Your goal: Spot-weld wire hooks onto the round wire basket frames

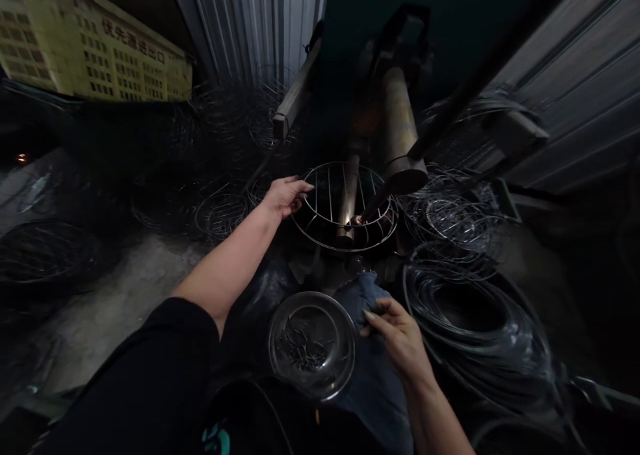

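My left hand (289, 196) is closed on the left side of a round wire rack (325, 220), its thumb and fingers at the upper ring. The rack has two rings joined by thin bars and sits around a lower metal electrode arm (349, 205). A dark rod (377, 200) slants down from a thick upper cylinder (400, 122) to the rack's front wires, where a small bright glow shows. My right hand (395, 332) is pinched above blue cloth on my lap; anything between its fingertips is too small to make out. Left of it rests a metal bowl (345, 375) holding short bent wire pieces (303, 345).
Coiled wire (470, 328) lies at the right, below stacked wire rings (455, 218). More wire racks (220, 215) are on the floor to the left. A yellow crate (135, 62) stands at upper left. A bar (295, 98) juts out beyond my left hand.
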{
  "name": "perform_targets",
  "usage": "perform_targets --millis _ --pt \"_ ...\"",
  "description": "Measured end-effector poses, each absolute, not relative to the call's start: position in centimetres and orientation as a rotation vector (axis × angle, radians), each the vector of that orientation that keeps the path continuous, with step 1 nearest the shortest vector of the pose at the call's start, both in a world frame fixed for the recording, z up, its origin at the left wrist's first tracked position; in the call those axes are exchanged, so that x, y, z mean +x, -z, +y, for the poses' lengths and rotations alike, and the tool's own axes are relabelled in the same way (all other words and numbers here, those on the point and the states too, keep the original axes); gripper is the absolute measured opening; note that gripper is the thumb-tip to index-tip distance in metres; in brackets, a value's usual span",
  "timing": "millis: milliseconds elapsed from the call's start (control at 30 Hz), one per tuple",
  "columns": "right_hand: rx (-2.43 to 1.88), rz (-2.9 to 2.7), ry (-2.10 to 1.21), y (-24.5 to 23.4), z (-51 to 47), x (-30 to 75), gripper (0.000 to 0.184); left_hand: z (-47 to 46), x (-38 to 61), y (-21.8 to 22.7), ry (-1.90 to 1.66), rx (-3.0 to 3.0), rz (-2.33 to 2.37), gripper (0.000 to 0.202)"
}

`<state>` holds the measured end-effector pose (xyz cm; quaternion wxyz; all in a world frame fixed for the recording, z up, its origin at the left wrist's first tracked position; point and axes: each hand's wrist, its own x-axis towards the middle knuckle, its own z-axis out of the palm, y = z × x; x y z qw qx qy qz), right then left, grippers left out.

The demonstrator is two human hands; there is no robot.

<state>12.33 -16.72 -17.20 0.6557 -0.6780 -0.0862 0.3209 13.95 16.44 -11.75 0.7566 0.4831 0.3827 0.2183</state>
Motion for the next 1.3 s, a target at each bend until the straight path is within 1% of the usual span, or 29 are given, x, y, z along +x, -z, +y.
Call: perform_targets --millis 100,300,400,567,733,900,1067,1300 --pt "-1.488 -0.319 -0.662 15.3 -14.6 13.4 0.030 14.0 11.8 11.5 -0.582 0.994 0.891 0.071" --pt "-1.419 -0.390 -0.525 12.7 -10.8 14.1 0.025 10.7 9.9 11.5 -0.681 0.953 0.867 0.077" --pt "-1.509 -0.391 -0.480 12.3 -10.0 14.3 0.025 10.2 9.9 11.5 -0.709 0.937 0.858 0.084" --pt "-1.657 -0.351 -0.403 12.0 -8.2 14.9 0.021 10.3 10.0 11.6 -0.751 0.952 0.814 0.080" --pt "-1.538 -0.293 -0.304 12.0 -6.4 14.6 0.020 10.7 10.3 11.5 -0.769 0.919 0.832 0.085" --pt "-1.456 -0.264 -0.198 13.5 -6.1 14.2 0.023 11.0 11.3 11.6 -0.736 0.901 0.814 0.078" --pt "-1.402 -0.238 -0.123 14.4 -5.9 14.5 0.024 11.5 12.3 11.7 -0.718 0.912 0.779 0.085" --pt "-1.368 -0.230 -0.069 14.7 -5.3 14.9 0.022 12.1 13.2 11.4 -0.694 0.975 0.780 0.086"
